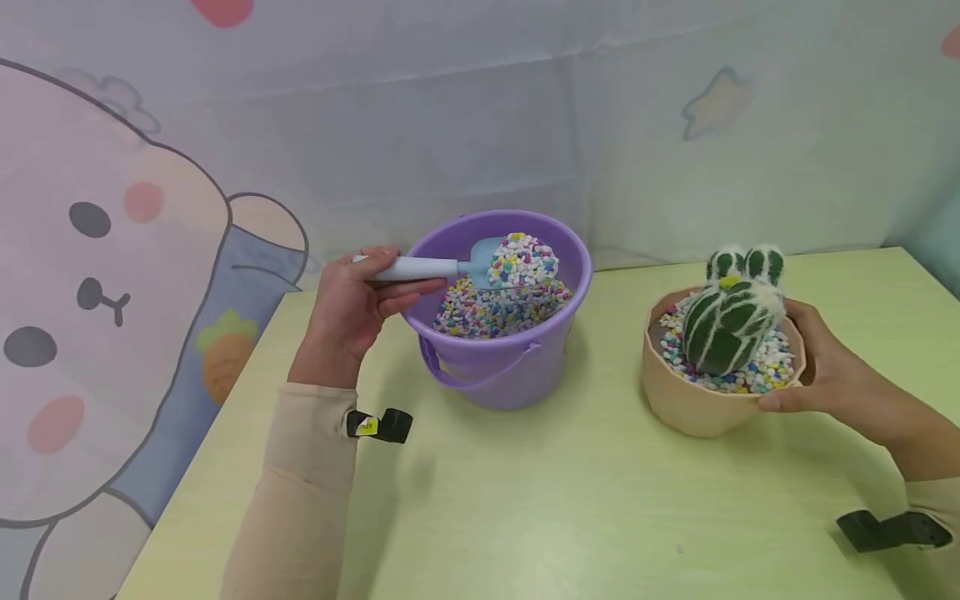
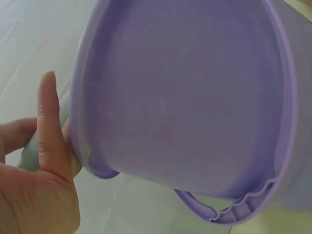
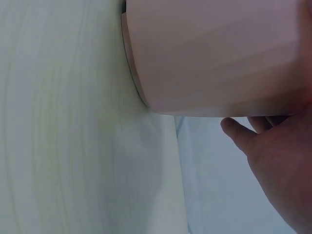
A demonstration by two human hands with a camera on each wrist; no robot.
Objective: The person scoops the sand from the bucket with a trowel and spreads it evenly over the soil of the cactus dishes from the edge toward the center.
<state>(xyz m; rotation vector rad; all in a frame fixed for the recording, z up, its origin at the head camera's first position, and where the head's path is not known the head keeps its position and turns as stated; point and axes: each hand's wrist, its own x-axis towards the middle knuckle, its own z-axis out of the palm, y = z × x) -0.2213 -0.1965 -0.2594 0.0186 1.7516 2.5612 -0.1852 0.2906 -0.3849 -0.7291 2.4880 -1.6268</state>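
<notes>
My left hand [image 1: 337,304] holds the white handle of a small light-blue toy shovel [image 1: 422,267], thumb on top and fingers beneath. Colourful pebbles [image 1: 522,262] heap on its blade, above the mouth of a purple bucket [image 1: 517,367] holding more pebbles. In the left wrist view, that hand's fingers [image 2: 48,124] lie beside the bucket's rim [image 2: 78,102]. My right hand [image 1: 847,387] grips the right side of a beige faceted pot [image 1: 697,404]. A green, white-striped cactus [image 1: 723,329] stands in it among similar pebbles. The right wrist view shows the pot's wall [image 3: 219,58].
The bucket's purple carrying handle [image 1: 487,382] hangs down its front. Both containers stand on a pale yellow-green table [image 1: 555,500]. One loose pebble [image 1: 680,548] lies near the front. Behind the table hangs a cartoon-printed cloth [image 1: 465,133].
</notes>
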